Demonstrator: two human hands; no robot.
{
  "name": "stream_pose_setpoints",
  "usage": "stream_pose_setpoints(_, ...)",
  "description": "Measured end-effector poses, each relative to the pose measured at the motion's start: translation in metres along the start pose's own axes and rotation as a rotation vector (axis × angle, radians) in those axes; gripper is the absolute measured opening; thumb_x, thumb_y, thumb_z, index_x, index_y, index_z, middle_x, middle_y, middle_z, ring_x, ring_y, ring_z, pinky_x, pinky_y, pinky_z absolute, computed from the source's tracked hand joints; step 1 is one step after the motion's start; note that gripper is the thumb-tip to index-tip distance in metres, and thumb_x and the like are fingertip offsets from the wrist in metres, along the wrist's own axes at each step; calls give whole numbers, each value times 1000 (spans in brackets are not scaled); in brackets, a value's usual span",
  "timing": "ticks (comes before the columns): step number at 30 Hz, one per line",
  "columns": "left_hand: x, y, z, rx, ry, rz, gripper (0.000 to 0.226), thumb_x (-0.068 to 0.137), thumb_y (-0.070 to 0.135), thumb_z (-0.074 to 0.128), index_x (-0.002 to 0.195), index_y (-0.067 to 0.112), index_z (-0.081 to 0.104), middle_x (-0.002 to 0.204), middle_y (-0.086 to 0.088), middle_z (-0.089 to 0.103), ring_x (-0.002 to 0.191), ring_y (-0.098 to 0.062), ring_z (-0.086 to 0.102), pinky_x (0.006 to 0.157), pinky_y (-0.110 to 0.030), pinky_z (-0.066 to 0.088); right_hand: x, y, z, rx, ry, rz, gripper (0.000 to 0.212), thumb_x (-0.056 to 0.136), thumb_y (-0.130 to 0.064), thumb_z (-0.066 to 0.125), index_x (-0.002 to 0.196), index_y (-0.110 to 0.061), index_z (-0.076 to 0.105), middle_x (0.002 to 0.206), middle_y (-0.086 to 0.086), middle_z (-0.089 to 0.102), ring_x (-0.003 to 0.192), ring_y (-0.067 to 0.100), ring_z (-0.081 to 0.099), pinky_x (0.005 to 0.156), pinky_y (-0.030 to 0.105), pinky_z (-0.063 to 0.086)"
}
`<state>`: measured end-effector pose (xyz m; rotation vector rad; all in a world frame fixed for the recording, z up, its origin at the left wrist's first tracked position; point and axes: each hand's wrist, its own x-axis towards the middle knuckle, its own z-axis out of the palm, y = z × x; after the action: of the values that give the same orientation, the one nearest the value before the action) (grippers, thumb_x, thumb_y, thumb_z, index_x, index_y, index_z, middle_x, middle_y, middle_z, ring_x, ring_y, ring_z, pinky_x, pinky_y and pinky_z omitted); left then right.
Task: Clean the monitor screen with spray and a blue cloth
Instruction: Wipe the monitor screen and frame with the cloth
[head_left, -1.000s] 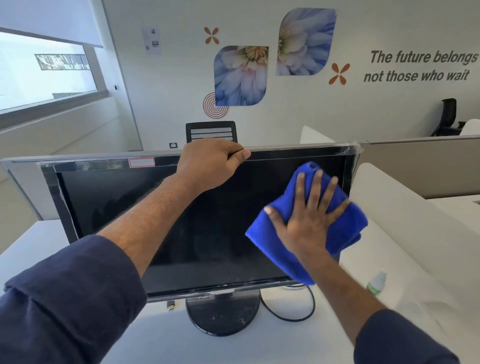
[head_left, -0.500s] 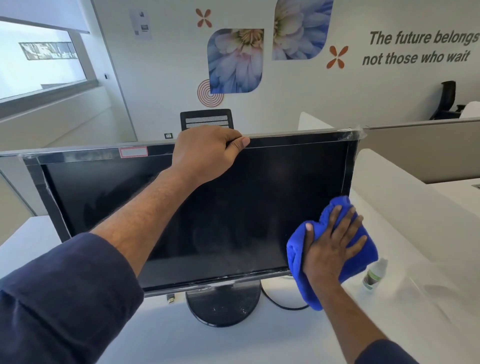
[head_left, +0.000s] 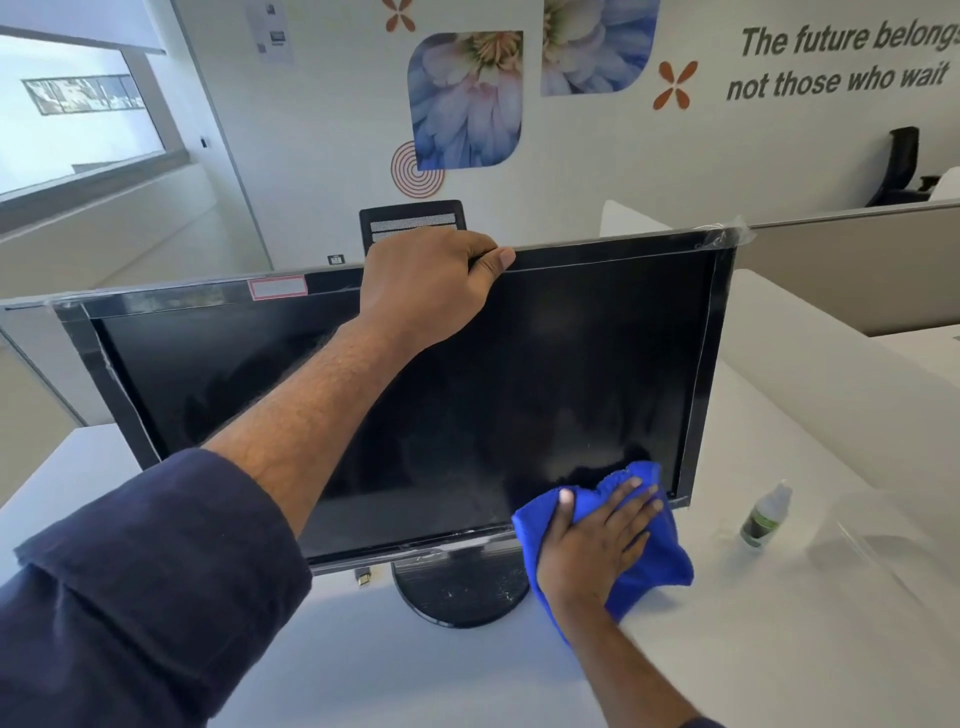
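Head view — 2 hands on the monitor (head_left: 467, 405).
Left hand (head_left: 431, 283) grips its top edge; right hand (head_left: 597, 540), fingers spread, presses the cloth (head_left: 660, 561) to the screen's lower right corner.

Your cloth (head_left: 644, 561) was soft, fuzzy blue fabric. The monitor (head_left: 545, 374) had a glossy dark screen, its black plastic frame under shiny film. The stand (head_left: 457, 592) was scuffed glossy plastic; the desk (head_left: 415, 675) was smooth, matt white.
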<state>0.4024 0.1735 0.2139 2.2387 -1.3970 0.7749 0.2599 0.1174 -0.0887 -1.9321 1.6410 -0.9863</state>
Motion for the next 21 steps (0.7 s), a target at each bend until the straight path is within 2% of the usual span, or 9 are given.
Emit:
stream_pose_setpoints(5,-1,0,-1,-6,7,3,46,98,58,36,110,32,71,102,6,74,90,-21,63,67,-30,43,-56,-27,17,-51,-54,-140,85,97,-61,13,149,7,18,157,29,19,146,43,15,115,52,23)
stream_pose_setpoints(7,-2,-1,-1,-9,19,16,47,98,58,35,110,31,72,97,5,75,87,-20,63,65,-30,42,-64,-24,18,-97,-52,-214,82,98,-58,15,150,6,19,157,29,19,146,43,16,115,50,19)
stream_pose_setpoints(9,-3,-1,-1,-18,24,29,48,99,59,34,110,30,72,96,4,75,85,-20,63,66,-32,48,-57,-11,14,-165,-38,-276,78,99,-55,19,151,3,21,158,27,20,147,41,17,116,52,19)
stream_pose_setpoints(11,-3,-2,0,-37,22,27,49,98,59,34,111,30,72,99,5,75,87,-20,63,69,-36,52,-36,7,6,-211,-1,-217,75,98,-52,23,151,1,24,158,24,22,147,39,19,114,56,22)
stream_pose_setpoints(14,-1,-4,2,-32,27,35,51,98,60,33,109,29,72,99,5,75,87,-19,63,69,-34,52,10,23,-14,-120,91,65,71,97,-50,25,148,-1,33,151,27,33,140,45,30,105,61,32)
stream_pose_setpoints(15,-1,-4,3,-29,30,38,52,98,60,32,107,29,72,99,6,75,86,-18,63,69,-34,51,21,27,-19,-104,104,100,70,97,-50,26,145,-2,37,147,28,38,136,46,35,102,61,34)
stream_pose_setpoints(17,0,-5,4,-18,35,41,52,97,61,31,105,29,71,99,6,75,85,-18,63,68,-33,51,30,33,-25,-100,101,78,69,96,-50,26,142,-2,42,140,27,44,128,46,41,98,60,37)
stream_pose_setpoints(21,2,-3,6,8,37,34,52,97,60,30,103,29,71,91,6,73,82,-19,62,65,-31,48,2,25,-18,-48,61,8,66,96,-47,29,140,-2,47,132,23,49,120,43,41,89,58,41)
